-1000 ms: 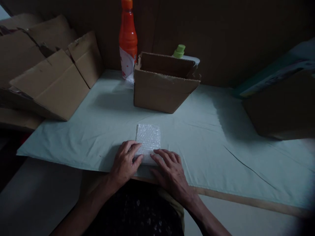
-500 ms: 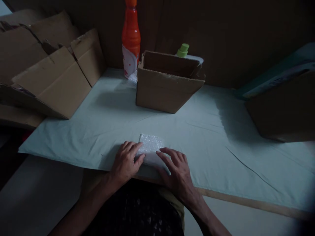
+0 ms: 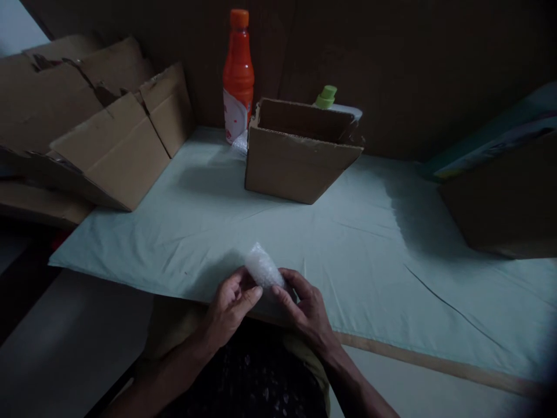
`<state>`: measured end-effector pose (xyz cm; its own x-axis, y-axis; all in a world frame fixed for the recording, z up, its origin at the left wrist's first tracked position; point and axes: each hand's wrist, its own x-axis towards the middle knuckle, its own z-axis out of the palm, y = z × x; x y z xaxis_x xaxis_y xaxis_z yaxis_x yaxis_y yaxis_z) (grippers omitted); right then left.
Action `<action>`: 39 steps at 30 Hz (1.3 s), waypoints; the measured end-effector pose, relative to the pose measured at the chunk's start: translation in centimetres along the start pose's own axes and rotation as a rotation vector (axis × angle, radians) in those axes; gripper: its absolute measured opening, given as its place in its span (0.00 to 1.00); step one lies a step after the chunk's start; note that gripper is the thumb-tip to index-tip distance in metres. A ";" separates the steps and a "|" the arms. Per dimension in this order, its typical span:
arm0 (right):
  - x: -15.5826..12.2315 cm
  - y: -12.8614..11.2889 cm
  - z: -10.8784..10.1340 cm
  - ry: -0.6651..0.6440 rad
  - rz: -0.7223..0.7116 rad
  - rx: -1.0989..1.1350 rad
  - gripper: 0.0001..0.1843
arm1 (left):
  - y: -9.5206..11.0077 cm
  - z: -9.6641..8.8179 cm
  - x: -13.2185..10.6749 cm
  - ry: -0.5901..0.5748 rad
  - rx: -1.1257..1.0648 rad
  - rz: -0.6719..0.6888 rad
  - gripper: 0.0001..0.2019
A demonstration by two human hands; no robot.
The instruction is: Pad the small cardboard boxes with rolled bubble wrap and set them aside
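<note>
A small roll of bubble wrap [image 3: 263, 266] is held up over the front edge of the cloth-covered table, tilted with its far end to the left. My left hand [image 3: 235, 302] grips its left side, thumb on the near face and fingers curled behind. On the other side my right hand [image 3: 304, 302] holds the lower right end between thumb and fingers. Whether anything is wrapped inside cannot be made out.
An open cardboard box [image 3: 300, 165] stands mid-table, a green-capped bottle [image 3: 326, 97] behind it. Left of it are a red-orange bottle [image 3: 238, 75] and more bubble wrap [image 3: 241, 144]. Large open cartons [image 3: 117, 139] fill the left; another box [image 3: 505, 203] stands right. Pale cloth [image 3: 357, 244] covers the table.
The bubble wrap lay flat on the cloth under my hands; now it is lifted, rolled-looking and tilted. My fingers have closed around its sides. The view has shifted slightly.
</note>
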<state>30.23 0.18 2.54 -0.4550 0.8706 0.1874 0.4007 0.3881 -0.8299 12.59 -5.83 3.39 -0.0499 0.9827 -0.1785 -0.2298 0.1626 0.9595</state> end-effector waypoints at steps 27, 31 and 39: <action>3.7 0.6 -11.6 -0.054 0.030 -0.239 0.21 | 14.3 -0.7 19.1 0.327 1.386 1.073 0.19; 6.6 -1.5 -17.3 0.221 -0.107 -0.306 0.17 | 12.0 -1.1 18.8 0.284 1.419 1.116 0.12; 20.3 -6.5 -20.4 0.193 -0.246 -0.587 0.16 | 10.9 -1.5 18.5 0.281 1.321 1.202 0.11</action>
<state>34.61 21.54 22.42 -0.4595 0.7529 0.4712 0.6949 0.6352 -0.3372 7.75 14.04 10.22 0.2344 0.5848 0.7766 0.8866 -0.4562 0.0760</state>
